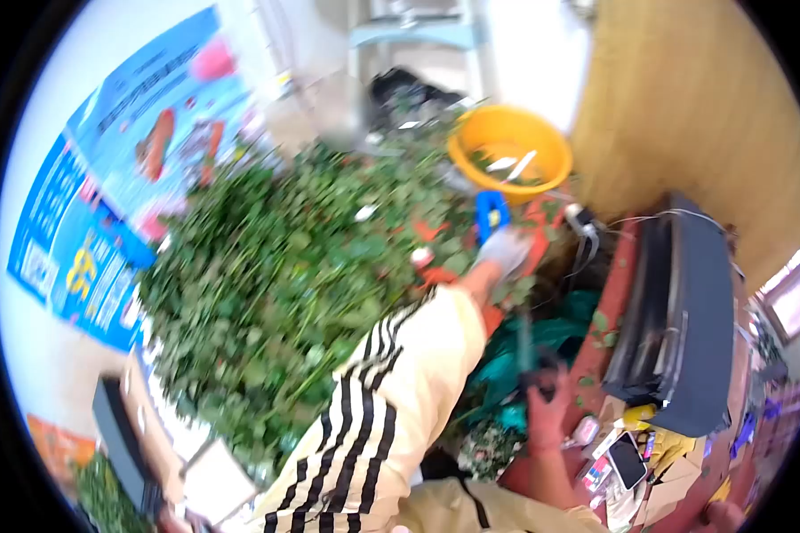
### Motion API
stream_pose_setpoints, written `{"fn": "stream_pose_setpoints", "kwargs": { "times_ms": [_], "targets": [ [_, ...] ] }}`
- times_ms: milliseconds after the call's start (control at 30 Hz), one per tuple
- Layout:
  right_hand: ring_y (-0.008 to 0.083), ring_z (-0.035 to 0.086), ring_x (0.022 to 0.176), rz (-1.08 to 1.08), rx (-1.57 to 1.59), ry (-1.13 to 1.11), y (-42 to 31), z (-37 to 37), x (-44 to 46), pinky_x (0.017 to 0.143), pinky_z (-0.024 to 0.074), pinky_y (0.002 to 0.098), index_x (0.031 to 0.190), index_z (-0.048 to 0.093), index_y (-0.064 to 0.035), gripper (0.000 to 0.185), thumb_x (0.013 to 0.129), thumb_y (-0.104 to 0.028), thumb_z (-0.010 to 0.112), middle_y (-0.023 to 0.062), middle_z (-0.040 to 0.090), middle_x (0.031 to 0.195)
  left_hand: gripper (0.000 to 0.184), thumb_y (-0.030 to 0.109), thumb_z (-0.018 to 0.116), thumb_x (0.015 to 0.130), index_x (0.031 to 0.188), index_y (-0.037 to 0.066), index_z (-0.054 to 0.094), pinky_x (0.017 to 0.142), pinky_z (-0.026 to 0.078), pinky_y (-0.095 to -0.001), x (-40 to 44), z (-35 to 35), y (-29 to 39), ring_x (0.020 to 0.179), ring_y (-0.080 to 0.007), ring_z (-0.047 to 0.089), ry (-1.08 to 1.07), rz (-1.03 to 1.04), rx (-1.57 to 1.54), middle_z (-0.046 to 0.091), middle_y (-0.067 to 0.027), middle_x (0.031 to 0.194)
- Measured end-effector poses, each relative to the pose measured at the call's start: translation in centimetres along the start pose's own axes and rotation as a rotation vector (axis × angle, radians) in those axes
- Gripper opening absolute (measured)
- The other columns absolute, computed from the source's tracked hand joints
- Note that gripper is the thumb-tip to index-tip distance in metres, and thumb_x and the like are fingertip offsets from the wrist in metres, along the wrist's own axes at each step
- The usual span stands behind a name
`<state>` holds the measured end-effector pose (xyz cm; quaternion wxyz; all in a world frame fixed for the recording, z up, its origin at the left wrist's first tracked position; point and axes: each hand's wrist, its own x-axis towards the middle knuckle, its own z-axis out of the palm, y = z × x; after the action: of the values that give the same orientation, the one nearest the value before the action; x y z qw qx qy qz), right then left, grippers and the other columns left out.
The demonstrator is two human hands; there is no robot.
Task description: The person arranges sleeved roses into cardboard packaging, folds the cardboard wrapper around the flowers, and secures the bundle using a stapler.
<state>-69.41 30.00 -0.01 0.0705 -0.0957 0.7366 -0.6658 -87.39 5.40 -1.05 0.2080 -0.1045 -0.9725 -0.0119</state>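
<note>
My left hand [505,250], in a pale glove, reaches from a cream sleeve with black stripes to the right edge of the leafy green stems [276,275]. It is right beside a blue looped handle [492,216]; blur hides whether they touch, and its fingers are unclear. Lower down, my right hand [548,410] is closed around a dark-handled tool [524,351] with a narrow grey blade-like part pointing away from me. The tool is smeared by motion. Green plastic sheeting [556,335] lies behind it.
Beyond the stems stands a yellow basin [542,164] with scraps inside. On the right are a long dark box [684,311], a white plug with cables [582,219] and a phone [628,462]. A stool [418,35] stands at the back, beside a black bag [409,93].
</note>
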Motion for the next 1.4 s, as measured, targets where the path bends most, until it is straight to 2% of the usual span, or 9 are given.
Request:
{"fn": "stream_pose_setpoints", "kwargs": {
  "times_ms": [33, 133, 233, 300, 500, 633, 900, 1233, 1400],
  "targets": [
    [0.0137, 0.055, 0.091, -0.034, -0.126, 0.04, 0.5, -0.6, -0.2, 0.08, 0.0445, 0.0263, 0.125, 0.047, -0.0029, 0.054, 0.073, 0.003, 0.06, 0.0068, 0.059, 0.101, 0.01, 0.012, 0.053, 0.081, 0.087, 0.008, 0.06, 0.068, 0.049, -0.0438, 1.6, -0.1, -1.0, 0.076, -0.0321, 0.061, 0.446, 0.071, -0.102, 0.061, -0.0148, 0.084],
    [0.0197, 0.048, 0.107, -0.16, 0.137, 0.21, 2.9, -0.1, -1.3, 0.097, 0.0362, 0.0325, 0.129, 0.043, -0.0009, 0.051, 0.08, 0.0, 0.057, 0.0113, 0.049, 0.122, 0.012, 0.014, 0.054, 0.082, 0.088, 0.009, 0.062, 0.061, 0.047, -0.0463, 0.9, -12.1, -2.9, 0.068, -0.0373, 0.059, 0.828, 0.197, -0.121, 0.062, -0.0152, 0.081],
    [0.0188, 0.051, 0.103, -0.281, 0.111, -0.165, -6.1, 3.1, -4.2, 0.094, 0.0382, 0.0305, 0.106, 0.054, 0.0029, 0.024, 0.083, -0.005, 0.057, 0.0116, 0.052, 0.119, 0.04, 0.038, 0.047, 0.093, 0.102, 0.002, 0.061, 0.075, 0.052, -0.0375, -6.9, -28.7, -1.2, 0.083, -0.0234, 0.063, 0.17, -0.455, -1.196, 0.066, -0.0106, 0.089],
    [0.0187, 0.052, 0.102, -0.21, 0.215, -0.264, -5.9, 3.9, -6.2, 0.09, 0.0405, 0.0301, 0.096, 0.057, 0.0035, 0.02, 0.082, -0.01, 0.059, 0.0114, 0.054, 0.118, 0.031, 0.028, 0.043, 0.096, 0.099, 0.0, 0.058, 0.072, 0.049, -0.0254, -14.4, -36.7, -1.3, 0.077, -0.0113, 0.055, 0.214, -0.276, -1.19, 0.058, -0.0038, 0.083],
    [0.0343, 0.055, 0.098, -0.719, -0.094, -0.952, -9.9, 9.2, -12.9, 0.088, 0.0411, 0.0398, 0.1, 0.06, -0.0013, 0.04, 0.064, -0.015, 0.069, 0.0191, 0.055, 0.112, 0.05, 0.046, 0.048, 0.091, 0.108, 0.001, 0.056, 0.084, 0.048, -0.0341, -34.3, -45.5, 0.5, 0.091, -0.0196, 0.061, 0.441, -0.678, -0.968, 0.063, -0.0103, 0.101],
    [0.0318, 0.057, 0.091, -0.56, -0.066, -1.143, -10.1, 14.9, -21.2, 0.086, 0.0421, 0.0364, 0.103, 0.059, -0.0037, 0.04, 0.065, -0.01, 0.069, 0.0148, 0.059, 0.105, 0.046, 0.046, 0.052, 0.09, 0.102, 0.002, 0.06, 0.075, 0.049, -0.0277, -48.9, -44.5, -1.4, 0.083, -0.0137, 0.06, 0.215, -1.082, -0.663, 0.064, -0.0071, 0.093],
    [0.0327, 0.057, 0.074, -0.033, -0.012, -1.105, -6.2, 21.9, -30.7, 0.07, 0.0468, 0.0355, 0.091, 0.058, 0.0015, 0.021, 0.072, -0.007, 0.062, 0.0163, 0.059, 0.082, 0.032, 0.03, 0.06, 0.089, 0.101, 0.0, 0.06, 0.052, 0.044, -0.0193, -64.3, -31.8, -5.7, 0.054, -0.0094, 0.052, 0.181, -1.457, -1.253, 0.066, -0.0068, 0.082],
    [0.0282, 0.054, 0.074, -0.158, -0.329, -1.045, -6.0, 21.6, -33.6, 0.068, 0.0434, 0.0336, 0.087, 0.062, -0.0014, 0.016, 0.073, -0.011, 0.062, 0.0128, 0.057, 0.081, 0.041, 0.03, 0.062, 0.088, 0.111, -0.004, 0.056, 0.082, 0.05, -0.0276, -67.1, -26.6, -7.6, 0.093, -0.0182, 0.061, 0.178, -1.29, -1.634, 0.066, -0.0103, 0.097],
    [0.0286, 0.055, 0.076, -0.213, -0.343, -0.988, -4.9, 21.7, -34.1, 0.071, 0.0442, 0.0343, 0.086, 0.06, 0.0004, 0.018, 0.071, -0.01, 0.063, 0.0133, 0.058, 0.083, 0.035, 0.029, 0.06, 0.089, 0.109, 0.0, 0.063, 0.083, 0.047, -0.0265, -66.8, -26.4, -7.8, 0.092, -0.0139, 0.06, -0.256, -1.261, -1.138, 0.066, -0.0087, 0.101]
  ]
}}
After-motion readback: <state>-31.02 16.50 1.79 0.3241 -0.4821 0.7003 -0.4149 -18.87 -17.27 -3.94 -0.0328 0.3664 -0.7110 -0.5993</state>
